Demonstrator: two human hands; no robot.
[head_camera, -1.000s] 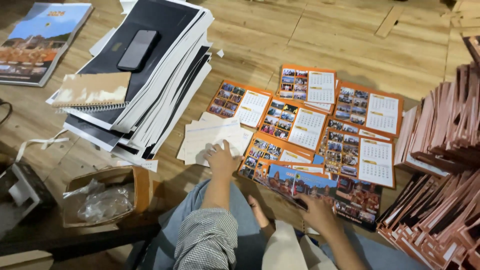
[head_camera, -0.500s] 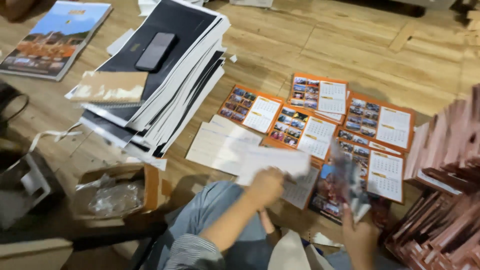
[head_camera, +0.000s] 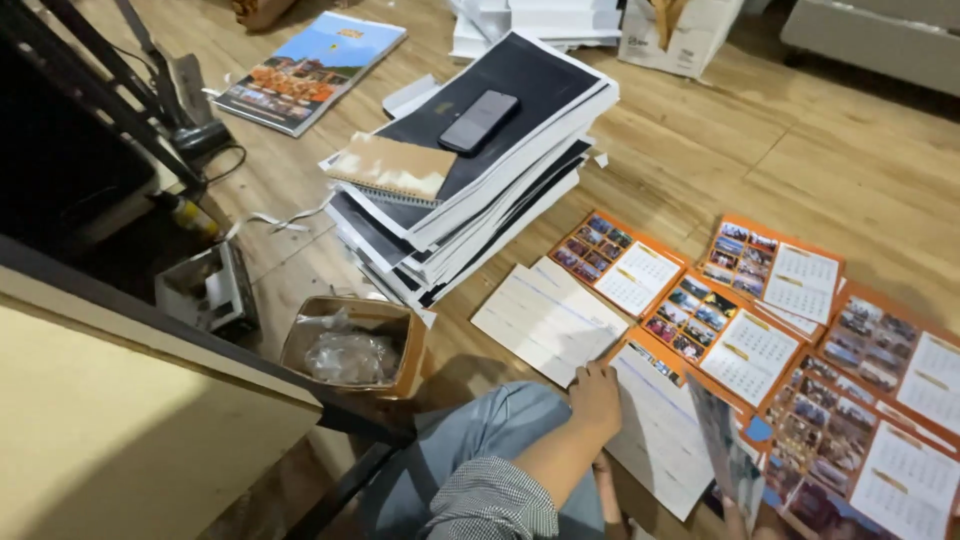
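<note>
My left hand (head_camera: 597, 398) rests with curled fingers on the near edge of a white calendar sheet (head_camera: 660, 440), which lies on the wooden floor over an orange-bordered page. My right hand (head_camera: 733, 522) barely shows at the bottom edge. It grips a glossy printed sheet (head_camera: 727, 455) that stands up on edge. Several orange calendar pages (head_camera: 745, 335) with photo grids lie spread to the right. Another white sheet (head_camera: 548, 318) lies just left of them. My knee in blue trousers (head_camera: 480, 440) is below the left hand.
A tall stack of dark printed sheets (head_camera: 500, 190) carries a phone (head_camera: 479, 122) and a spiral notebook (head_camera: 392, 168). A small cardboard box (head_camera: 352, 345) with plastic inside sits near my knee. A table edge (head_camera: 160, 330), a metal device (head_camera: 205, 288) and a photo booklet (head_camera: 310, 70) are at left.
My left hand has brought the white sheet down from mid-air onto the floor pile. The right hand still holds its printed sheet up. The view has shifted left and closer.
</note>
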